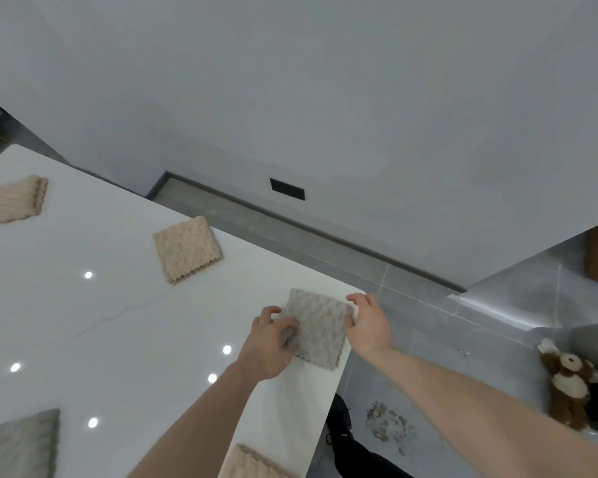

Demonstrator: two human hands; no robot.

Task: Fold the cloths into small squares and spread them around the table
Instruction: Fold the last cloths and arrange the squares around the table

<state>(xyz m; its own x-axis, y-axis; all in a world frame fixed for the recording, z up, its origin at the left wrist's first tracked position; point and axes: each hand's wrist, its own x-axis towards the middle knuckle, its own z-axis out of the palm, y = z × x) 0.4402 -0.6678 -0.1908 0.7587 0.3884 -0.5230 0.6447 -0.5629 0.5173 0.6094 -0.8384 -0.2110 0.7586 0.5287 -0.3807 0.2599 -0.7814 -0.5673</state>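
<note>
Grey cloth on table corner — left hand pinching, right hand gripping its edge

A home, by the look of it: a glossy white table, grey floor tiles, plain grey walls, and a brown-and-white plush toy lying on the floor.
</note>
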